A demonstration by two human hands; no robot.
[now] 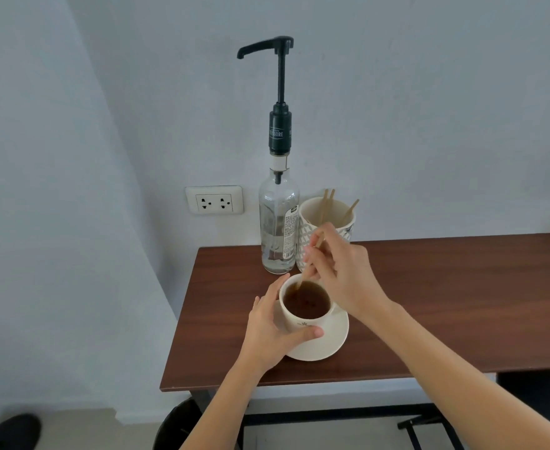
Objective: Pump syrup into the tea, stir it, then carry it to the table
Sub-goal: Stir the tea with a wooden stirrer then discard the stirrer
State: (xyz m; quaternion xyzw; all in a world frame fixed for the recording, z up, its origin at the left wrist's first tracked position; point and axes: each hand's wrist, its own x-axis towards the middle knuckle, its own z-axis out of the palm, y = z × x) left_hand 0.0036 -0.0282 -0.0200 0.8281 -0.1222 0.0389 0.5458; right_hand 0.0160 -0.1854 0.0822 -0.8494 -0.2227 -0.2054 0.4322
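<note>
A white cup (301,321) of dark tea stands on a white saucer (332,339) near the left end of a brown table (445,303). My left hand (272,332) wraps the cup's left side, thumb across its front. My right hand (340,271) pinches a wooden stir stick (306,271) whose tip dips into the tea at the cup's far rim. Behind the cup stands a clear glass syrup bottle (278,222) with a tall black pump (278,79), its spout pointing left.
A white patterned holder (327,219) with several wooden sticks stands right of the bottle, against the wall. A wall socket (214,200) sits left of the bottle. A black shoe (10,430) is on the floor at lower left; a dark frame (423,427) runs under the table.
</note>
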